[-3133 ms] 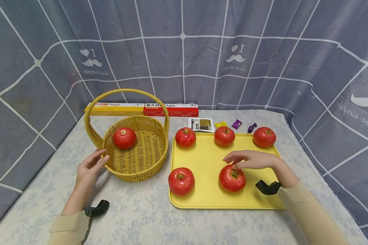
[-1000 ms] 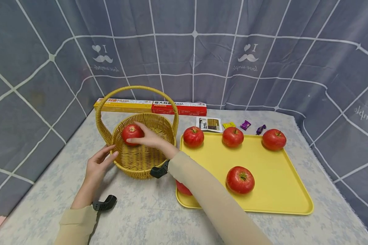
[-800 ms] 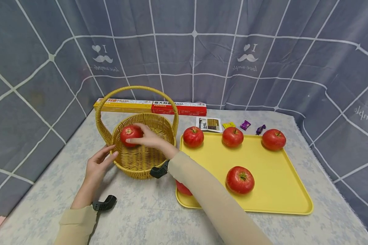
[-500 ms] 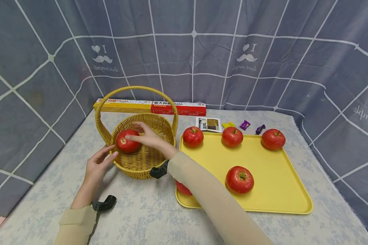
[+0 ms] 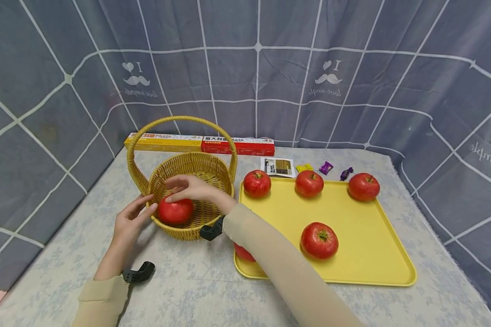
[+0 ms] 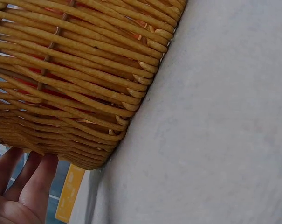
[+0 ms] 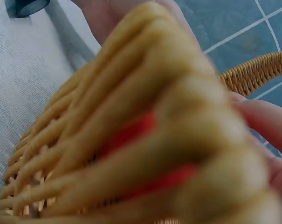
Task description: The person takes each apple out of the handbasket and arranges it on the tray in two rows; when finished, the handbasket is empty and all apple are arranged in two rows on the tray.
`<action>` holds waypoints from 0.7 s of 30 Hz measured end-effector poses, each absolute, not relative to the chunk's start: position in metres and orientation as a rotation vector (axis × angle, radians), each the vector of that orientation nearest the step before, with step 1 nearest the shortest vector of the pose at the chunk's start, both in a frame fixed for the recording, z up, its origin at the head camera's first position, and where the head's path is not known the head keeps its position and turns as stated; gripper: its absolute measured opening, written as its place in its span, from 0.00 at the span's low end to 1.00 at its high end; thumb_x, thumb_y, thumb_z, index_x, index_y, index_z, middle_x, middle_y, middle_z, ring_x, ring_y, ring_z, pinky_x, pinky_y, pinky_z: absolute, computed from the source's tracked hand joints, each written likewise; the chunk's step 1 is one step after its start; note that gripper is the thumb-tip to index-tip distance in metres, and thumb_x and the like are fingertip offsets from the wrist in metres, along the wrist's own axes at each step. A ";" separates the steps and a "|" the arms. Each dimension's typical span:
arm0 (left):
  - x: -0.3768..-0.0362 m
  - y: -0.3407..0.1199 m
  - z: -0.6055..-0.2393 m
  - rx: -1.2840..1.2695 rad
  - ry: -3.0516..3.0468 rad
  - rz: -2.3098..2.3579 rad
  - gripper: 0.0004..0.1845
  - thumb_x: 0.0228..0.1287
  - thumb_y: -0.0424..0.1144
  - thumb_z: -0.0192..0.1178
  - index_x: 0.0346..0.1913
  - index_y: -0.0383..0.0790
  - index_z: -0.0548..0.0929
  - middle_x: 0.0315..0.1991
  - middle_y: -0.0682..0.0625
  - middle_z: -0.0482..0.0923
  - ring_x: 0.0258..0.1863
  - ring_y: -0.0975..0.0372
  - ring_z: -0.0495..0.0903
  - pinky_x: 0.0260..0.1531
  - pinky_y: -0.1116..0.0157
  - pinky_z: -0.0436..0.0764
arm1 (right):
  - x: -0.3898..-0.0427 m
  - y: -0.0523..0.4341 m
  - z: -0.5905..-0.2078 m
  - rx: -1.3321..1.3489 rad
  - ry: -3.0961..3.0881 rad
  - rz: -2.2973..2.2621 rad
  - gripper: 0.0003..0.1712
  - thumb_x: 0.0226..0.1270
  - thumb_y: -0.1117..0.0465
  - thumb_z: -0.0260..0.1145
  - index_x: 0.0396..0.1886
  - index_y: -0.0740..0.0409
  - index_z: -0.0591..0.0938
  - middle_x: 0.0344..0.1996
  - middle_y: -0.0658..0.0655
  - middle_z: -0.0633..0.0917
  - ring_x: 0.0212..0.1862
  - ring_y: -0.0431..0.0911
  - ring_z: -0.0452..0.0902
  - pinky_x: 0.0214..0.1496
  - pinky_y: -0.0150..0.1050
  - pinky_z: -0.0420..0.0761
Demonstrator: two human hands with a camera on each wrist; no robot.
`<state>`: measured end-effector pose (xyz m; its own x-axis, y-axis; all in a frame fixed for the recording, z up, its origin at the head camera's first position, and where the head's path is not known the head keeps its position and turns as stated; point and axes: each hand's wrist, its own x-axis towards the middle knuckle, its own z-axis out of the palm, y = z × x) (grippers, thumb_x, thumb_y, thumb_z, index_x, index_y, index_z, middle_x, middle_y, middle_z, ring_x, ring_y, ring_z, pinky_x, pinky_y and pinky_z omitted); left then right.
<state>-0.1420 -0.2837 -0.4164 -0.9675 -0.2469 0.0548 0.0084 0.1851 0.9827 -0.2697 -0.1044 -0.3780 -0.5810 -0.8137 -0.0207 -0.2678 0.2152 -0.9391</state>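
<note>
In the head view a round yellow wicker basket [image 5: 200,218] with a tall arched handle stands on the left of the table. One red apple [image 5: 176,212] lies inside, near its front left wall. My right hand [image 5: 194,187] reaches over the rim, its thumb against the top of this apple and its fingers loosely extended behind it. My left hand [image 5: 131,220] touches the basket's left side; the left wrist view shows its fingers [image 6: 40,179] fairly straight against the outer weave. In the right wrist view the blurred rim hides most of the apple.
A yellow tray [image 5: 364,245] on the right bears several apples; my right sleeve [image 5: 270,254] partly covers one at its front left corner. Behind are two pasta boxes [image 5: 237,146], a white packet [image 5: 277,167] and small wrapped candies [image 5: 326,168]. A grey curtain [image 5: 286,72] hangs around.
My right hand has moved from the tray into the basket. There the apple has rolled toward the basket's front, and its calyx end has turned out of sight. My left hand stays at the basket's side.
</note>
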 end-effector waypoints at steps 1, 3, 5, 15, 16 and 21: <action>-0.143 -0.284 -0.417 0.230 -2.255 -1.874 0.27 0.65 0.43 0.60 0.65 0.40 0.70 0.73 0.47 0.51 0.70 0.57 0.54 0.46 0.82 0.69 | -0.269 -0.103 -0.377 -1.000 1.965 -1.303 0.35 0.58 0.60 0.69 0.65 0.61 0.69 0.61 0.60 0.74 0.58 0.44 0.72 0.53 0.29 0.73; -0.143 -0.284 -0.417 0.229 -2.252 -1.875 0.27 0.65 0.43 0.60 0.65 0.40 0.71 0.73 0.46 0.50 0.70 0.57 0.54 0.46 0.82 0.69 | -0.269 -0.101 -0.376 -0.991 1.967 -1.156 0.37 0.58 0.57 0.69 0.67 0.57 0.68 0.62 0.55 0.73 0.58 0.41 0.70 0.53 0.30 0.71; -0.143 -0.285 -0.418 0.222 -2.254 -1.867 0.27 0.65 0.43 0.60 0.65 0.41 0.71 0.73 0.46 0.50 0.70 0.57 0.54 0.46 0.83 0.69 | -0.269 -0.099 -0.375 -1.002 1.963 -1.006 0.39 0.57 0.54 0.69 0.68 0.52 0.67 0.62 0.50 0.71 0.58 0.39 0.67 0.53 0.32 0.71; -0.142 -0.283 -0.419 0.217 -2.249 -1.854 0.26 0.64 0.43 0.61 0.64 0.39 0.72 0.73 0.45 0.51 0.69 0.60 0.56 0.46 0.83 0.69 | -0.269 -0.080 -0.342 -1.140 1.911 -0.866 0.37 0.51 0.55 0.73 0.62 0.52 0.71 0.49 0.46 0.73 0.50 0.39 0.70 0.47 0.33 0.77; -0.142 -0.283 -0.419 0.223 -2.253 -1.849 0.27 0.64 0.44 0.61 0.64 0.39 0.72 0.73 0.46 0.51 0.69 0.60 0.56 0.46 0.83 0.69 | -0.269 -0.074 -0.334 -1.158 1.918 -0.868 0.37 0.50 0.55 0.73 0.62 0.51 0.71 0.50 0.47 0.73 0.51 0.40 0.70 0.47 0.33 0.77; -0.141 -0.283 -0.419 0.217 -2.273 -1.838 0.27 0.65 0.46 0.60 0.65 0.41 0.71 0.73 0.48 0.50 0.70 0.59 0.55 0.47 0.83 0.68 | -0.266 -0.032 -0.293 -1.265 1.982 -0.907 0.37 0.49 0.55 0.74 0.60 0.53 0.70 0.52 0.50 0.73 0.52 0.43 0.71 0.49 0.36 0.77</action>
<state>-0.1411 -0.2833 -0.4192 -0.9670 -0.2448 0.0703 0.0176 0.2112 0.9773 -0.2659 -0.0324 -0.2931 -0.3560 -0.9253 -0.1309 -0.5058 0.3086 -0.8056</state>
